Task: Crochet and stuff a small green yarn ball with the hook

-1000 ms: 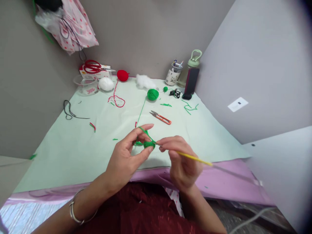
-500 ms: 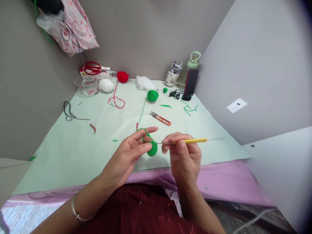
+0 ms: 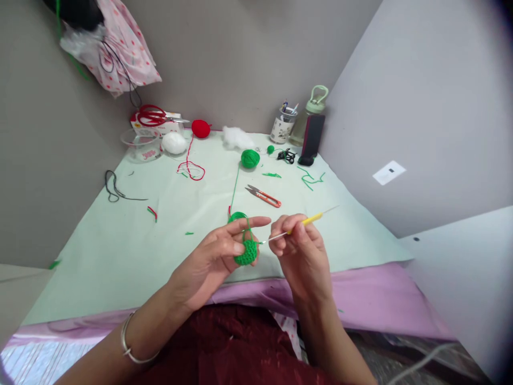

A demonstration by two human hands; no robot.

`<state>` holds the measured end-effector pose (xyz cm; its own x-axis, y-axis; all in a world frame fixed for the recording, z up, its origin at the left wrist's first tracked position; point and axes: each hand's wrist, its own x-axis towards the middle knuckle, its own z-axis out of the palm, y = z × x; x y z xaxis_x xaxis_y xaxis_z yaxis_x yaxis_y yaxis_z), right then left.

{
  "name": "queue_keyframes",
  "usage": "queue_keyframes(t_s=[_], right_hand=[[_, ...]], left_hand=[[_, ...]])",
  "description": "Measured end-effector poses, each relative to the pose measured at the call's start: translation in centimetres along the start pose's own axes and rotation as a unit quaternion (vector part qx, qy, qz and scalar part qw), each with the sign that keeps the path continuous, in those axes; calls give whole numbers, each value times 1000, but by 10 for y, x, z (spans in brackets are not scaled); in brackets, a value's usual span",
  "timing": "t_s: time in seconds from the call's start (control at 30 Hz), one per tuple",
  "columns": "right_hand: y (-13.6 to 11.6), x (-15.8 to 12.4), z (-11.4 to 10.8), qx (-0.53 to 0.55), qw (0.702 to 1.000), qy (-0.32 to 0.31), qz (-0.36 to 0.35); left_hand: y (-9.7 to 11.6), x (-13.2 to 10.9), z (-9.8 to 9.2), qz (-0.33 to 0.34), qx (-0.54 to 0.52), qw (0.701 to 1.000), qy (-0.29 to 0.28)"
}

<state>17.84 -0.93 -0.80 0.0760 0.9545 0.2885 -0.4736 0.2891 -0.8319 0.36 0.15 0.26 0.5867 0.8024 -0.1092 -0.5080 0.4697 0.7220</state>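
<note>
We look out from one camera worn on the head, facing forward and down. Our wide view starts close, at the dark red clothing point(image 3: 240, 347) along the bottom edge, takes in the left hand point(image 3: 218, 251) and right hand point(image 3: 302, 251) near lower centre, spans the depth of the table point(image 3: 116, 267), and ends farther off at the back wall point(image 3: 224, 69); a pale side wall point(image 3: 436, 107) fills our right.

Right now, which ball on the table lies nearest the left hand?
The larger green ball, just beyond the orange snips; the red ball, white ball and small green ball all sit farther from the left hand.
</note>
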Motion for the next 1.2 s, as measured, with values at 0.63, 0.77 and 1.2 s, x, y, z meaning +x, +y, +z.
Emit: queue_keyframes(t_s=[0.63, 0.77, 1.2], right_hand=[[7, -6, 4, -52, 997, 9, -56], [4, -14, 0, -154, 982, -9, -113], [11, -23, 0, -345, 901, 15, -263]], left_hand=[[-5, -5, -1, 114, 188, 971, 95], [-3, -5, -1, 119, 208, 965, 106], [-3, 0, -2, 1, 10, 996, 94]])
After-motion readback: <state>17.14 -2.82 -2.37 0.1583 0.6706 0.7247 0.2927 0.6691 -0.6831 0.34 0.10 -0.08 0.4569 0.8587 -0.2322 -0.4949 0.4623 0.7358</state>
